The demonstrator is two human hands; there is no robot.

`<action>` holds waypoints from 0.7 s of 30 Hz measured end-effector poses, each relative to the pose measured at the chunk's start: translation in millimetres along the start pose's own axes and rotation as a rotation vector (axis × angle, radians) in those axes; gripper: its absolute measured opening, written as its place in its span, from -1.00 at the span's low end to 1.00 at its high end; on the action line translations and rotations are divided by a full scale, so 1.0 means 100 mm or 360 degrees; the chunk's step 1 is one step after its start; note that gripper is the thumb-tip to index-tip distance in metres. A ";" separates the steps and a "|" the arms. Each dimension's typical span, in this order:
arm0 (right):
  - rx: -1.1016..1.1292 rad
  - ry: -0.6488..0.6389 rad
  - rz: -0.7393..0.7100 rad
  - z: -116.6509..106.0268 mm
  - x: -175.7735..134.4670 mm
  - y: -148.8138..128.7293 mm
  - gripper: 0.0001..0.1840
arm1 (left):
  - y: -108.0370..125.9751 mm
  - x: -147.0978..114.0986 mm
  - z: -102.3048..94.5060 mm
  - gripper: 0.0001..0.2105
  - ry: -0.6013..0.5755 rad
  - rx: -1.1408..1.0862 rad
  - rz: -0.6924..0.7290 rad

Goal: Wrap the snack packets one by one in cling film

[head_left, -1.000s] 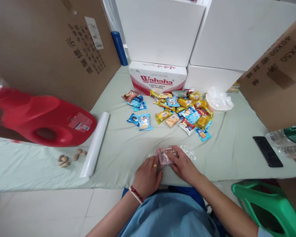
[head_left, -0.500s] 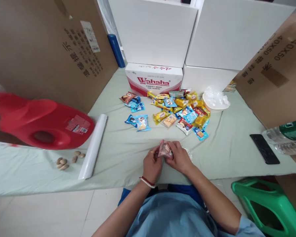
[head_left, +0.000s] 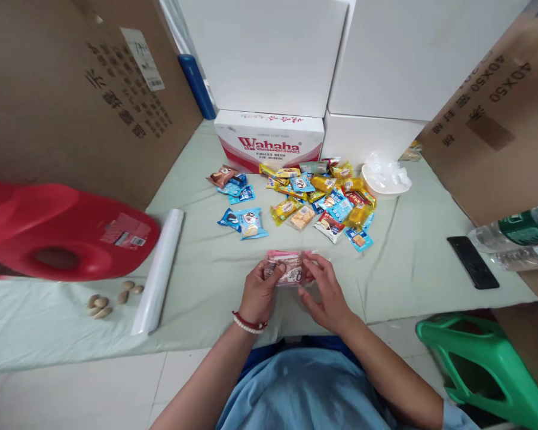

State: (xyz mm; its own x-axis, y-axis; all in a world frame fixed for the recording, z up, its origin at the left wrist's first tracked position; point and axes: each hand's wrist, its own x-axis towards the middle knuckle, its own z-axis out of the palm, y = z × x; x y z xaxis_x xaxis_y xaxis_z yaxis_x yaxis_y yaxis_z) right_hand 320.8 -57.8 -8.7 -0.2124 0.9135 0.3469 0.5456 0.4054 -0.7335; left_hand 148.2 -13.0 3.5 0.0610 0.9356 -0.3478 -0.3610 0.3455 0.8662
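Note:
Near the front of the table, my left hand (head_left: 259, 292) grips the left end of a pinkish-brown snack packet (head_left: 291, 273), its thumb across the top. A brighter pink edge shows behind that packet, and clear film seems to surround it. My right hand (head_left: 325, 292) curves around the right end, fingertips at the far corner and thumb apart at the near edge. Beyond both hands lies a pile of snack packets (head_left: 329, 203) in yellow, blue and red wrappers. Left of the pile are two light-blue packets (head_left: 251, 223) and a brown packet (head_left: 223, 176) among blue ones.
At left are a red jug (head_left: 85, 209), a white roll (head_left: 159, 272) and several brown nut-like pieces (head_left: 99, 306). A white bowl (head_left: 385, 190) holds clear plastic. A phone (head_left: 473, 263) and bottles (head_left: 520, 230) lie right. Boxes (head_left: 269, 140) stand behind; a green stool (head_left: 479, 364) stands below.
The snack packet has turned from a bunched, tilted position to flat and wide between my hands. My left thumb now lies across it, while my right fingers have spread. The view has shifted slightly.

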 end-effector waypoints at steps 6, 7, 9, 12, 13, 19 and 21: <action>0.0075 0.0399 0.0551 0.06 -0.04 0.04 -0.49 | -0.05 -0.11 0.03 -0.49 0.0001 -0.0128 -0.0002; 0.0118 0.0380 0.0605 0.07 -0.03 0.05 -0.46 | -0.04 -0.14 0.04 -0.49 -0.0029 -0.0150 0.0007; 0.0361 0.0207 0.0699 0.11 0.00 0.03 -0.35 | -0.04 -0.18 0.08 -0.49 -0.0099 -0.0205 0.0003; 0.0800 -0.0059 0.0803 0.20 0.03 -0.02 -0.15 | -0.06 -0.22 0.12 -0.47 -0.0160 -0.0299 -0.0052; 0.0900 -0.0064 0.0826 0.24 0.04 -0.04 -0.11 | -0.07 -0.22 0.13 -0.47 -0.0161 -0.0333 -0.0061; 0.1332 -0.0094 0.0823 0.37 0.07 0.00 -0.03 | -0.10 -0.19 0.15 -0.47 -0.0212 -0.0448 -0.0096; 0.1377 -0.0134 0.0795 0.33 0.10 0.04 -0.08 | -0.08 -0.18 0.13 -0.48 -0.0265 -0.0493 -0.0177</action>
State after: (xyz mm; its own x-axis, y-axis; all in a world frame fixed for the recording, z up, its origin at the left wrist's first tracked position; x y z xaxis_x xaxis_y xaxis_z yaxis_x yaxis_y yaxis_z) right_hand 294.5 -45.8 -27.6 -0.1947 0.9716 -0.1347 -0.1822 -0.1707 -0.9683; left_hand 162.6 -31.8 7.7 0.2568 0.9015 -0.3484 -0.6067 0.4310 0.6680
